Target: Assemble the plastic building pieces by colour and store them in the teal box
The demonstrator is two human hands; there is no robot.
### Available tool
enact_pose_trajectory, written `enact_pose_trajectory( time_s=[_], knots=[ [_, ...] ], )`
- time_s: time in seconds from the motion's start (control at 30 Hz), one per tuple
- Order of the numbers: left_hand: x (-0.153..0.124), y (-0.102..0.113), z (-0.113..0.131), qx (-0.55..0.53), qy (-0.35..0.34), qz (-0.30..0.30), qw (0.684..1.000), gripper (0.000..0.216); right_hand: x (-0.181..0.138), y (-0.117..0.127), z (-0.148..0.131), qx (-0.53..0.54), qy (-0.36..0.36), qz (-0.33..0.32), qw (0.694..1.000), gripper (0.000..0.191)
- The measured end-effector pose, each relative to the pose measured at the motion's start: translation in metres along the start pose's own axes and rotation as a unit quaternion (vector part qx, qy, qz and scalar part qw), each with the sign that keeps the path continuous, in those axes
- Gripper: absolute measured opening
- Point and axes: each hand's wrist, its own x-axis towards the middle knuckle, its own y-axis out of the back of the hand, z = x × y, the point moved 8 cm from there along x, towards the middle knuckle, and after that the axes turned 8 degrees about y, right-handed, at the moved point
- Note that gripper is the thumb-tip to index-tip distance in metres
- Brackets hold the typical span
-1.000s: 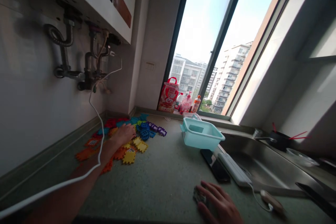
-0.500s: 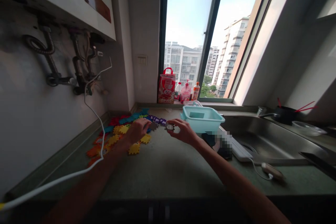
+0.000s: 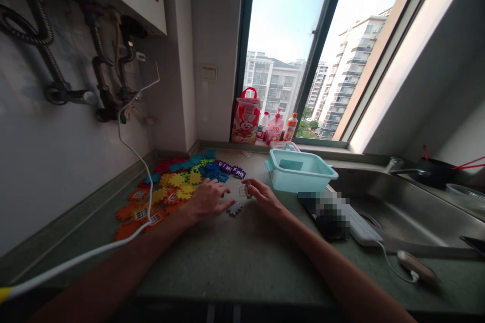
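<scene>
My left hand (image 3: 209,199) is over the counter with its fingers apart and holds nothing. Beside its thumb tip, a grey gear-edged plastic piece (image 3: 234,208) lies flat. My right hand (image 3: 264,198) pinches a small greyish building piece with a window grid (image 3: 243,191) between thumb and fingers. Left of and behind my left hand spread many gear-edged pieces: yellow ones (image 3: 176,180), orange ones (image 3: 127,211), blue ones (image 3: 214,171) and red ones (image 3: 161,165). A row of purple pieces (image 3: 231,168) lies just beyond my hands.
A light-blue plastic tub (image 3: 299,180) stands right of my hands, with a dark, partly blurred-out object (image 3: 316,217) and a white power strip (image 3: 359,224) near the sink (image 3: 417,207). A white cable (image 3: 150,197) hangs across the left. Bottles (image 3: 275,128) and a red bag (image 3: 246,118) line the sill.
The grey piece by my left hand now lies nearer to me, and that hand's fingers have spread. My right hand still pinches its piece, now turned more edge-on. The camera view has shifted.
</scene>
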Motion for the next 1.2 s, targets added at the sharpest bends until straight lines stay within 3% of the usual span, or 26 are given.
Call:
enact_pose_trajectory(
  time_s=[0.07, 0.13, 0.3, 0.53, 0.73, 1.0, 1.2],
  knots=[
    [-0.001, -0.001, 0.000, 0.004, -0.008, 0.000, 1.000, 0.059, -0.001, -0.004, 0.006, 0.018, -0.018, -0.004, 1.000, 0.046],
    [-0.001, -0.006, 0.000, 0.012, -0.010, -0.006, 1.000, 0.065, -0.002, -0.005, 0.007, 0.031, -0.021, -0.001, 0.999, 0.047],
    [-0.001, -0.015, 0.002, 0.008, -0.042, -0.022, 0.999, 0.038, -0.004, -0.007, -0.003, 0.032, 0.006, -0.021, 0.999, 0.051],
    [-0.001, -0.001, 0.002, 0.003, -0.071, 0.023, 0.997, 0.058, -0.009, -0.019, 0.003, -0.034, 0.006, -0.078, 0.996, 0.053],
    [-0.004, 0.006, 0.012, -0.025, -0.139, 0.015, 0.990, 0.037, -0.009, -0.022, 0.005, -0.145, -0.002, -0.099, 0.984, 0.048],
    [-0.001, 0.002, -0.007, -0.017, -0.094, -0.016, 0.995, 0.047, -0.010, -0.029, -0.013, -0.186, 0.057, -0.149, 0.970, 0.051],
    [-0.001, -0.008, -0.001, -0.076, -0.076, -0.038, 0.993, 0.038, -0.009, -0.032, -0.019, -0.186, 0.072, -0.165, 0.966, 0.038]
  ],
)
